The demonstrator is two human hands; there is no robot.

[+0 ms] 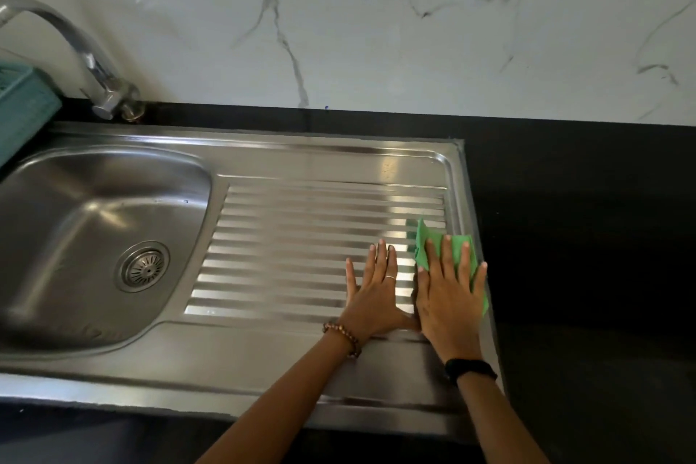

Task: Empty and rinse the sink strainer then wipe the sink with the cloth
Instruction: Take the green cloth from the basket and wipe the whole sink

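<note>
A steel sink fills the view, with its basin on the left and a ribbed drainboard on the right. The round metal strainer sits in the basin's drain. My right hand lies flat on a green cloth at the drainboard's right edge, fingers spread over it. The cloth shows above my fingers and along the right side of my hand. My left hand rests flat and open on the ribs just left of it, thumb touching the right hand, with nothing under it.
A curved chrome tap stands at the back left, arching left out of view. A teal plastic basket sits at the far left edge. Black countertop lies right of the sink; a white marble wall rises behind.
</note>
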